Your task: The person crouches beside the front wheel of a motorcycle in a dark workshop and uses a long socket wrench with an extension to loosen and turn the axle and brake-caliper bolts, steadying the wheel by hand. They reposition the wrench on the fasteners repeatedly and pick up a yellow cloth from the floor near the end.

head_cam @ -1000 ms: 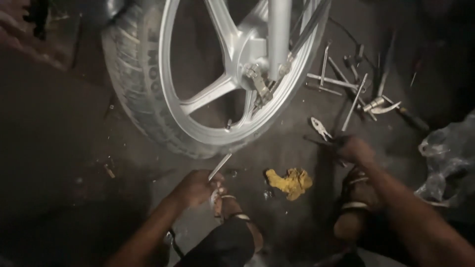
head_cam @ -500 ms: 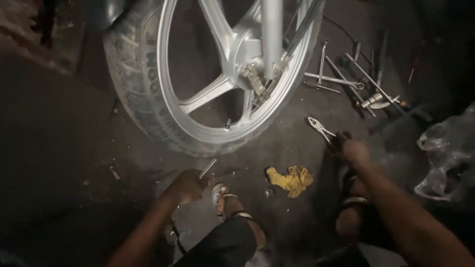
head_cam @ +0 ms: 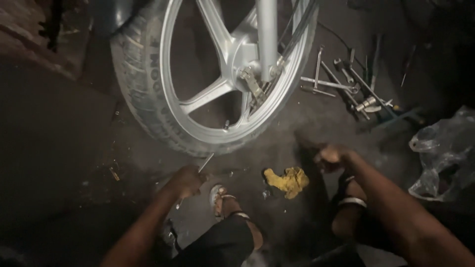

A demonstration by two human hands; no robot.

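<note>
We're crouched on a dark, gritty floor (head_cam: pixel 59 163) right in front of a motorcycle wheel (head_cam: pixel 213 74), silver spoked rim with a chunky black tyre, standing upright with the fork leg (head_cam: pixel 267 34) coming down to the hub.

Our left hand (head_cam: pixel 187 180) is low on the floor just below the bottom of the tyre, and its fingers are curled tight around a thin metal rod (head_cam: pixel 205 162). The shiny tip pokes up out of the fist toward the rim, tilted a bit to the right, and a short bit shows below the fist too. The tip sits close to the tyre, but we can't say for sure whether it touches.

Our right hand (head_cam: pixel 329 155) is over on the other side, resting low near the floor with the fingers bunched into a loose fist. It's too dark there to tell if it has anything in it.

Between the two hands lies a crumpled yellow rag (head_cam: pixel 288 180), flat on the floor, just beside our sandalled foot (head_cam: pixel 220 195). Behind the right hand, up by the wheel's right edge, there's a messy scatter of tools (head_cam: pixel 346 84), long wrenches and rods lying crossed over each other. A clear plastic bag (head_cam: pixel 445 153) sits crumpled at the far right, well apart from the wheel.
</note>
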